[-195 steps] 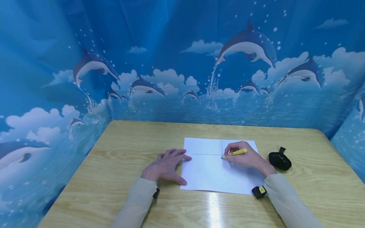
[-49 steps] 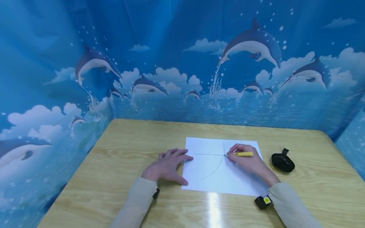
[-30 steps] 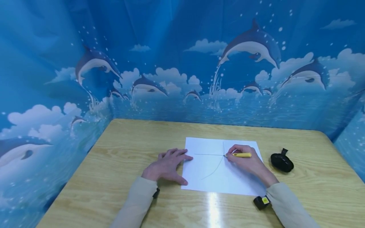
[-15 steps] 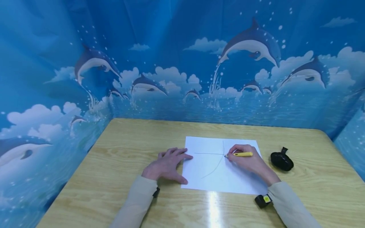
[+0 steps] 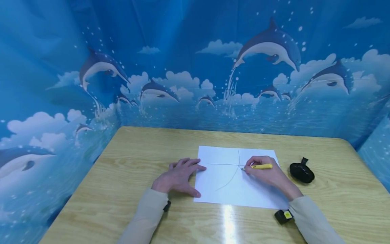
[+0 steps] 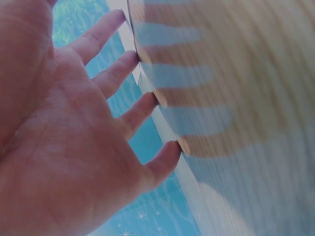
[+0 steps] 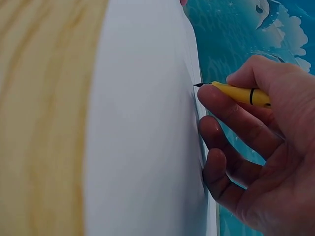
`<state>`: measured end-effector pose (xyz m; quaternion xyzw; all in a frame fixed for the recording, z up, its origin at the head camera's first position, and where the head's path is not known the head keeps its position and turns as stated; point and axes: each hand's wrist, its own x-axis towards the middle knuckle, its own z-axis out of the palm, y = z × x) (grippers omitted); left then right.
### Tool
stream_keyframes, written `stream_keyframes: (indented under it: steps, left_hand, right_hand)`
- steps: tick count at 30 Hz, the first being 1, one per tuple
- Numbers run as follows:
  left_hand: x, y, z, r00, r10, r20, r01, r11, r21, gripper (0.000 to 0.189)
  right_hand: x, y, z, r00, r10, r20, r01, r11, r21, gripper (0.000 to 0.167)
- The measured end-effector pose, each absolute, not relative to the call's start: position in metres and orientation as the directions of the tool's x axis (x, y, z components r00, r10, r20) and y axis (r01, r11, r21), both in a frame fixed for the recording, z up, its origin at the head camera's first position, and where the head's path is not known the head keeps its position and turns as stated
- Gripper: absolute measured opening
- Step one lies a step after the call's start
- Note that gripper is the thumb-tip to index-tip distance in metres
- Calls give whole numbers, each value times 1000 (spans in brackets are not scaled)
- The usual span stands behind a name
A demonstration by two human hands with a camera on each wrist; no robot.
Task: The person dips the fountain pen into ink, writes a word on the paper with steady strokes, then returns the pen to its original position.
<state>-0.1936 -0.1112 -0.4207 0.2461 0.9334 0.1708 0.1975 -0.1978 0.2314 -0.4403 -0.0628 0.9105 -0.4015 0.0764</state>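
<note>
A white sheet of paper (image 5: 222, 189) lies on the table, with thin dark lines drawn on it: a horizontal one, a vertical one crossing it, and a curve sweeping down to the left. My right hand (image 5: 268, 171) pinches a yellow fountain pen (image 5: 262, 166) between thumb and fingers, its dark nib (image 7: 198, 85) at the paper just right of the crossing. The other fingers of that hand rest curled at the sheet. My left hand (image 5: 179, 178) is spread flat, its index fingertip and thumb on the sheet's left edge, the other fingertips touching the tabletop.
A small black rounded case (image 5: 301, 172) with a short tab sits right of the paper on the wooden table (image 5: 137, 152). Behind and to the sides hangs a blue curtain (image 5: 182, 112) printed with dolphins. Black wrist devices show at both sleeves.
Since the earliest frame, the curve down-left has appeared below the crossing. Within the last half second the right hand has moved slightly right and nearer, leaving a short stroke. The left hand stays.
</note>
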Motion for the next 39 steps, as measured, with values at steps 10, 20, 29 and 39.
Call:
stream_keyframes:
  steps: [10, 20, 29, 39]
  left_hand:
    - [-194, -111, -422, -802, 525, -285, 390, 821, 417, 89]
    - [-193, -111, -421, -802, 523, -289, 391, 825, 409, 89]
    - [-192, -111, -421, -801, 523, -290, 393, 826, 405, 89]
    - [-192, -110, -422, -806, 521, -281, 391, 825, 408, 89]
  right_hand:
    - [-195, 231, -436, -977, -180, -118, -37, 680, -732, 13]
    - [-193, 236, -433, -972, -197, -126, -45, 688, -724, 11]
    - [-192, 238, -432, -965, -208, -161, -30, 695, -718, 13]
    - [-189, 241, -432, -959, -218, -181, -25, 702, -712, 14]
